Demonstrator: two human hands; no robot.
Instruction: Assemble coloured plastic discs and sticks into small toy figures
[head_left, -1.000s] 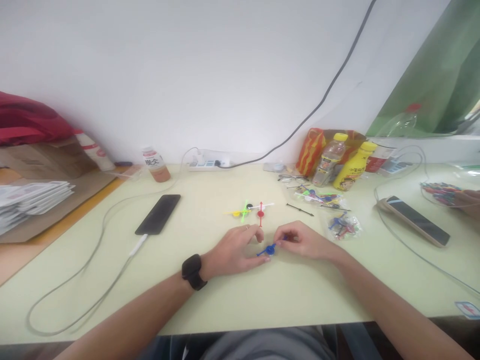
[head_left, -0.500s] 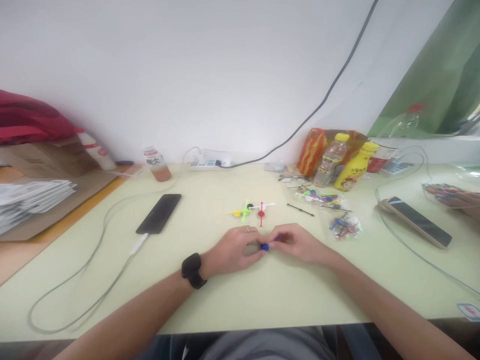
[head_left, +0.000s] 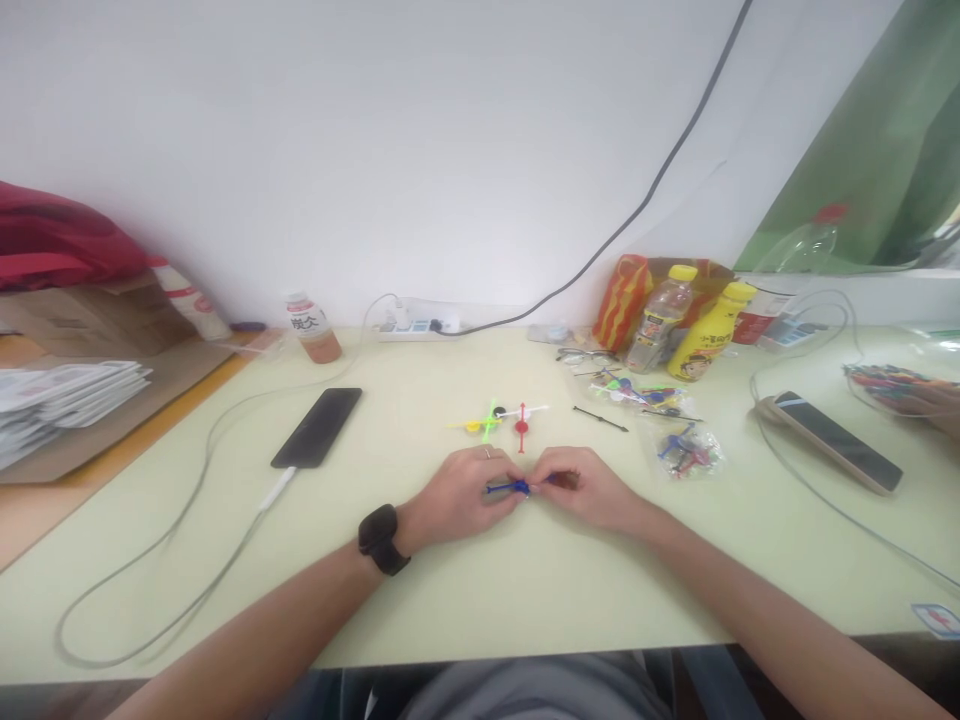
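Note:
A small blue plastic spinner (head_left: 519, 487), with a thin arrow-like bar and a round middle, lies between my fingertips. My left hand (head_left: 465, 492) pinches its middle from the left, and my right hand (head_left: 589, 485) pinches it from the right. The bar reaches left into the gap between my left thumb and fingers; its right part is partly hidden by my right fingers. Just beyond my hands lie a red spinner (head_left: 522, 427), a green spinner (head_left: 490, 422) and a yellow spinner (head_left: 472, 427), close together with white and black parts. A loose black arrow bar (head_left: 600, 418) lies to their right.
Bags of coloured spinner parts (head_left: 688, 452) lie to the right, before a yellow bottle (head_left: 705, 335) and a clear bottle (head_left: 660, 322). One phone (head_left: 319, 428) charges at left; another phone (head_left: 836, 440) lies at right. Cables cross the table. Part of another person's hand (head_left: 937, 402) shows at far right.
The blue bar now shows stretching left from the round middle; before, only the round part and a bit at the right were visible. Both hands have shifted slightly left.

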